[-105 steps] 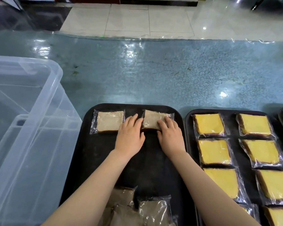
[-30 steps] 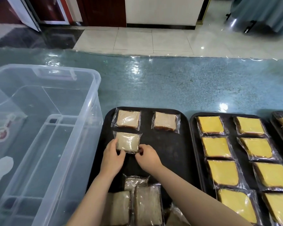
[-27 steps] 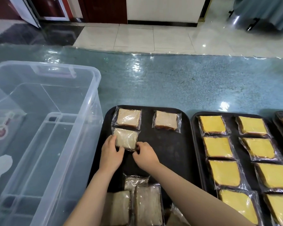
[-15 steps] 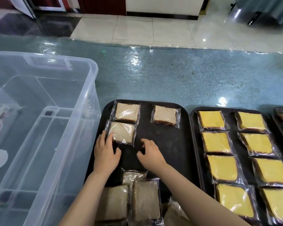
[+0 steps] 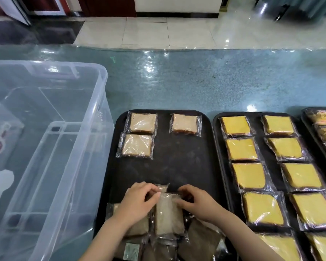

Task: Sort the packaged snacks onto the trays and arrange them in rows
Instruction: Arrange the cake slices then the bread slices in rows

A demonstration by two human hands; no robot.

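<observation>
A clear plastic bin point(image 5: 45, 147) stands at the surface's left edge, just beside the dark tray point(image 5: 177, 166). Three pale wrapped snacks point(image 5: 136, 146) sit along the tray's far edge and left side, probably starting rows, with bare tray to fill behind them. At its near edge the left hand point(image 5: 137, 202) and right hand point(image 5: 198, 202) both pinch the top packet point(image 5: 168, 215) of a loose pile, likely lifting the next one. To the right, the yellow snacks point(image 5: 248, 174) fill their tray point(image 5: 217, 147) in two columns.

You get bright overhead light, white glare spots on the glossy surface point(image 5: 196, 81), bowed edges, soft blurred corners.
</observation>
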